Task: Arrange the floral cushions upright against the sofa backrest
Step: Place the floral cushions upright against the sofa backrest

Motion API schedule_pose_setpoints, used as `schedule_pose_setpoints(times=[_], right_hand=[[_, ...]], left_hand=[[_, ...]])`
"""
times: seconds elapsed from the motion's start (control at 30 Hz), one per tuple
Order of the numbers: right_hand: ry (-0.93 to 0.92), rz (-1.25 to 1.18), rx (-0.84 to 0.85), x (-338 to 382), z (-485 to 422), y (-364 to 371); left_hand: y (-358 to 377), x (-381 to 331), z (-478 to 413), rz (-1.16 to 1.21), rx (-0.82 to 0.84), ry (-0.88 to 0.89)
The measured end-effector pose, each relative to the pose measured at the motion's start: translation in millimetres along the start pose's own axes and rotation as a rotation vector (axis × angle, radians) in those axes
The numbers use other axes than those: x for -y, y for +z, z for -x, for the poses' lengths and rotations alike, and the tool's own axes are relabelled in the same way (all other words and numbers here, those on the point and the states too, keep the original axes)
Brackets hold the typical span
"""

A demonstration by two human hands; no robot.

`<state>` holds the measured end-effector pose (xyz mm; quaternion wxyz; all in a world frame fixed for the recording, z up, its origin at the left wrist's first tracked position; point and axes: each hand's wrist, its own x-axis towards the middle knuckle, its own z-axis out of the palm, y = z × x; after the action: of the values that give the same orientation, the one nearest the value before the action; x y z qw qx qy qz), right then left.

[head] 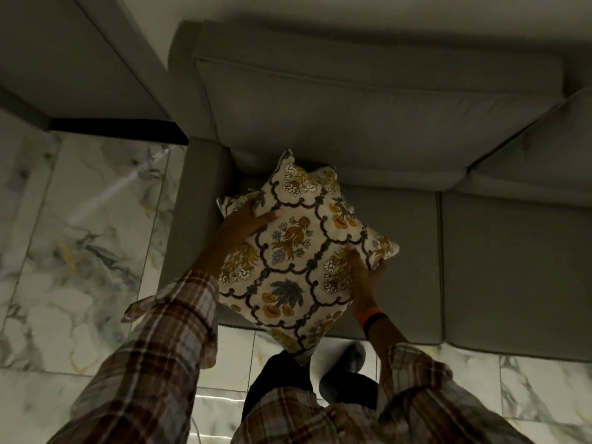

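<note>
In the head view, the person is standing at the front edge of a grey sofa (pixel 400 251) and is holding one floral cushion (pixel 298 254) between both hands, out over the seat near the sofa's left armrest (pixel 195 200). The left hand (pixel 243 224) is lying against the cushion's left edge, fingers closed around that side with the thumb pressing flat on the printed face; the right hand (pixel 365 277) is cupping the right edge from below, fingers wrapped behind the fabric so that only the thumb side is showing. An orange and black wristband (pixel 373 320) is sitting on the right wrist, and plaid sleeves (pixel 179 331) are covering both forearms. The cushion is hanging tilted like a diamond, one corner pointing toward the backrest (pixel 368 123) and the opposite corner pointing down toward the marble floor (pixel 80 251) by the person's feet. A second patterned corner seems to be peeking out behind the far edge, but whether that is another cushion cannot be told. The backrest is lying straight ahead of the hands, beyond the cushion, with bare seat between them; judging from this, the coming move is calling for carrying it forward and turning it until one flat edge is resting on the seat. Both hands are about equally near, the left reaching slightly further toward the backrest.
</note>
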<state>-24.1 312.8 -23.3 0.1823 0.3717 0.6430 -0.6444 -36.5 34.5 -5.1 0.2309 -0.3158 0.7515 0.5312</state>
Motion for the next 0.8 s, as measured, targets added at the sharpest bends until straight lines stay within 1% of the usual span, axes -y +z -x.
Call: schedule_pose_setpoints(times=[0.1, 0.2, 0.3, 0.43, 0.53, 0.63, 0.73, 0.8], right_hand=[[-0.024, -0.077, 0.06, 28.9, -13.0, -29.0], [-0.109, -0.162, 0.151, 72.3, -29.0, -69.6], [-0.237, -0.107, 0.24, 127.9, -54.9, -121.1], [-0.453, 0.05, 0.323, 195.8, -103.3, -187.1], [-0.516, 0.139, 0.331, 230.3, -156.3, -228.6], [-0.562, 0.165, 0.309, 246.8, -211.6, -261.0], [-0.62, 0.216, 0.309, 250.7, -263.5, -290.0], [-0.649, 0.243, 0.335, 251.8, -293.7, -306.5]], left_hand=[[14.8, -32.5, 4.5, 0.087, -0.007, 0.044], [47.9, -74.3, 7.5, 0.229, 0.032, 0.142], [99.5, -120.4, 9.1, 0.293, 0.044, 0.262], [188.1, -175.0, -5.8, 0.258, 0.006, 0.323], [253.8, -203.4, -33.9, 0.27, -0.001, 0.354], [306.9, -219.6, -64.7, 0.267, -0.013, 0.409], [345.5, -227.9, -89.8, 0.219, 0.041, 0.403], [367.0, -230.6, -104.4, 0.188, 0.049, 0.399]])
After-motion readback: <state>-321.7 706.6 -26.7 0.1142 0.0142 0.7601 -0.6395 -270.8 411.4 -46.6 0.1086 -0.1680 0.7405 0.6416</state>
